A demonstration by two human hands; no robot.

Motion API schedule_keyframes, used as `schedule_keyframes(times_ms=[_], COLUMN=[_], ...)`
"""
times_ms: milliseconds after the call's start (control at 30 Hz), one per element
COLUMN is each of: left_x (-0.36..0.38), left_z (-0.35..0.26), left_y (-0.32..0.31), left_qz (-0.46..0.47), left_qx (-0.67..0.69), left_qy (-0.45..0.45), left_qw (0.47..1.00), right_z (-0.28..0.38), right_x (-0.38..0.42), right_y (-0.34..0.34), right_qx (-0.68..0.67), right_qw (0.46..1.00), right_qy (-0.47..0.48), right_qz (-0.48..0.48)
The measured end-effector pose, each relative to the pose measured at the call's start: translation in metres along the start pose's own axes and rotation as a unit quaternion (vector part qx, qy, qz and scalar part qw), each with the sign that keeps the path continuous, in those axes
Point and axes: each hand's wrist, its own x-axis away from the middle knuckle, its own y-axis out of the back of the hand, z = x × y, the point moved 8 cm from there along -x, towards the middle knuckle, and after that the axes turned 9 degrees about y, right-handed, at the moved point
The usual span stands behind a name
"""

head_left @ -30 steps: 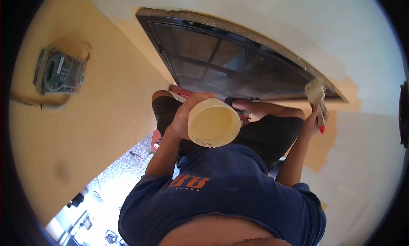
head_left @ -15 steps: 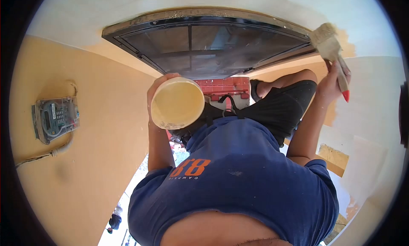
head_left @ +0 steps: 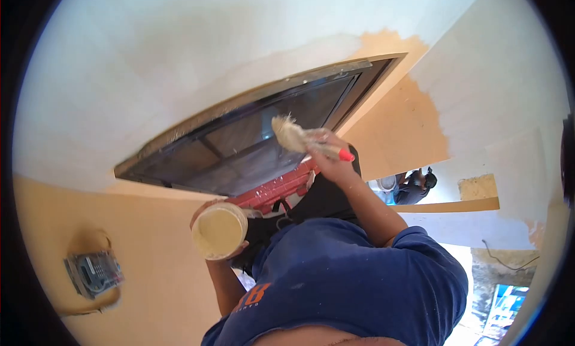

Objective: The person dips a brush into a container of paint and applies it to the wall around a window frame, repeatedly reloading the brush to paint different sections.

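My left hand (head_left: 206, 211) is wrapped round a round tub (head_left: 220, 230) of cream-yellow paint, its open mouth facing the camera. Up and to the right of the tub, my right hand (head_left: 326, 151) grips a paintbrush (head_left: 290, 134) by its handle. The brush has a red handle end, and its bristles are coated in cream paint and point left. Brush and tub are apart. Behind the brush is a dark-framed glass window (head_left: 239, 145), and bristles and glass do not visibly touch.
An electric meter (head_left: 94, 273) is fixed to the orange-yellow wall (head_left: 153, 250) at left. Fresh orange paint (head_left: 398, 127) borders white wall at right. Another person (head_left: 413, 187) is beyond the opening at right. Red tiles (head_left: 272, 187) lie below the window.
The view has turned and shifted. My right hand has brought the brush from the far right to the middle, before the window. The tub sits lower in view, still in my left hand.
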Motion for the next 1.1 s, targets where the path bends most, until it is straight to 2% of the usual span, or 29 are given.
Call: schedule_keyframes(times_ms=[67,133,167,200,233,267,333,400,567,600,633,667,700,733,767,800,833,867,900,933,1000,1100], left_x=[-0.005,-0.012,-0.015,-0.017,-0.018,-0.022,-0.028,-0.034,-0.049,-0.052,-0.051,-0.043,-0.034,-0.025,-0.029,-0.034,-0.039,-0.042,-0.042,-0.037,-0.033,-0.026], left_z=[-0.001,-0.002,-0.004,-0.004,0.000,0.001,0.004,0.006,0.006,0.003,0.021,0.042,0.063,0.081,0.065,0.046,0.039,0.030,0.024,0.021,0.014,0.014], left_y=[-0.016,-0.028,-0.041,-0.054,-0.060,-0.069,-0.086,-0.105,-0.157,-0.166,-0.173,-0.172,-0.165,-0.163,-0.168,-0.174,-0.169,-0.172,-0.173,-0.166,-0.165,-0.150], left_qz=[0.002,0.043,0.098,0.150,0.150,0.158,0.165,0.174,0.131,0.131,0.210,0.279,0.246,0.207,0.223,0.246,0.199,0.213,0.235,0.218,0.210,0.196], left_qx=[0.029,0.023,-0.019,-0.060,-0.053,-0.057,-0.015,-0.016,0.017,0.025,0.067,0.110,0.069,0.033,0.003,-0.032,-0.050,-0.058,-0.065,-0.073,-0.106,-0.123], left_qy=[-0.003,-0.037,-0.040,-0.042,-0.056,-0.060,-0.041,-0.033,0.008,0.002,0.062,0.119,0.175,0.232,0.176,0.122,0.119,0.090,0.060,0.056,0.012,-0.006], left_qw=[1.000,0.998,0.994,0.986,0.986,0.984,0.985,0.984,0.991,0.991,0.973,0.946,0.951,0.950,0.959,0.961,0.971,0.971,0.968,0.972,0.972,0.973], right_z=[-0.007,-0.015,-0.019,-0.030,-0.042,-0.049,-0.070,-0.077,-0.102,-0.105,-0.101,-0.092,-0.118,-0.124,-0.142,-0.134,-0.144,-0.143,-0.143,-0.139,-0.140,-0.139], right_x=[0.008,0.016,0.021,0.028,0.037,0.044,0.059,0.066,0.088,0.093,0.088,0.081,0.094,0.098,0.107,0.100,0.103,0.096,0.093,0.096,0.091,0.088], right_y=[0.001,0.006,0.009,0.012,0.012,0.014,0.020,0.031,0.062,0.070,0.079,0.088,0.090,0.093,0.091,0.087,0.085,0.075,0.075,0.077,0.072,0.051], right_qx=[-0.005,-0.033,-0.032,-0.061,-0.092,-0.094,-0.159,-0.172,-0.100,-0.102,-0.033,0.060,-0.007,0.050,-0.073,-0.108,-0.143,-0.163,-0.156,-0.141,-0.157,-0.168], right_qw=[1.000,0.999,0.999,0.995,0.989,0.989,0.968,0.962,0.963,0.961,0.971,0.981,0.974,0.982,0.951,0.944,0.930,0.932,0.925,0.915,0.920,0.924], right_qy=[-0.010,-0.019,-0.013,-0.055,-0.098,-0.096,-0.162,-0.184,-0.240,-0.230,-0.222,-0.175,-0.216,-0.175,-0.280,-0.288,-0.313,-0.308,-0.326,-0.345,-0.331,-0.320], right_qz=[-0.003,-0.024,-0.039,-0.050,-0.057,-0.067,-0.107,-0.107,-0.066,-0.112,-0.079,-0.051,-0.067,-0.047,-0.107,-0.118,-0.131,-0.096,-0.118,-0.151,-0.138,-0.125])
